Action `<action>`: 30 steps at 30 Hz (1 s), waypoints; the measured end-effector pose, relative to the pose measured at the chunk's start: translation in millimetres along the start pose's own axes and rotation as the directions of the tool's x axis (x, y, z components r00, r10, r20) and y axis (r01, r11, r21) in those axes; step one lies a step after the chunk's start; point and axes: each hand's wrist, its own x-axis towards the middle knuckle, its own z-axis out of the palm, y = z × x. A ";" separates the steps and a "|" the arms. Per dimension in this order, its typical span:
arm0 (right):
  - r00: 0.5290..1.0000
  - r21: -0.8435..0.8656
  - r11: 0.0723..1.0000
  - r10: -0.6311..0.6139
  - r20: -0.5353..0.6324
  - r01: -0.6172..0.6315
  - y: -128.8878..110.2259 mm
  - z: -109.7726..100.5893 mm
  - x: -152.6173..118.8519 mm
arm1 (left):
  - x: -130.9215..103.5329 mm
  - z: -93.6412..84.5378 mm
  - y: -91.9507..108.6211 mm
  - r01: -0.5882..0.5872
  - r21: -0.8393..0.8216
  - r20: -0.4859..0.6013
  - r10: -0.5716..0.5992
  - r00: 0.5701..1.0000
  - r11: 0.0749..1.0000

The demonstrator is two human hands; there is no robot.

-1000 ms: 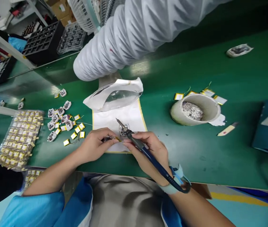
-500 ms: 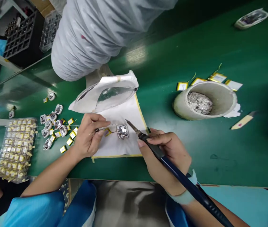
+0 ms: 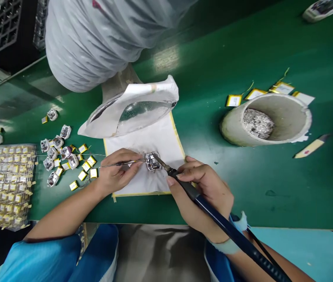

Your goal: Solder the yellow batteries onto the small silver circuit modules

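Observation:
My right hand (image 3: 203, 192) is closed around a soldering iron (image 3: 213, 213). The iron's tip touches or hovers just over a small white-cased device with an exposed circuit board (image 3: 153, 162); which one I cannot tell. My left hand (image 3: 121, 172) pinches slim metal tweezers (image 3: 122, 163), whose points meet the left edge of that device. Beneath both lies a white sheet (image 3: 142, 186) with yellow taped edges. A thin wire (image 3: 66, 155) stretches leftward from near my left hand. The small yellow battery by the device is hidden now.
A fume hood (image 3: 142, 88) on a grey hose (image 3: 104, 39) overhangs the sheet. Loose devices (image 3: 48, 163) and yellow batteries (image 3: 91, 161) lie left, beside a battery-filled tray (image 3: 10, 184). On the right are a grey pot (image 3: 231, 127) of metallic scraps, more batteries (image 3: 233, 100) and a blade (image 3: 312, 147).
Both hands have closed in on the device. The iron's tip has come down to its board, and the tweezers have moved right to its edge. The camera view has shifted slightly.

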 end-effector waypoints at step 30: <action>0.995 -0.045 0.997 -0.054 0.082 0.058 1.1 2.2 1.6 | 5.5 4.2 1.3 -0.022 0.133 0.044 0.016 0.999 0.991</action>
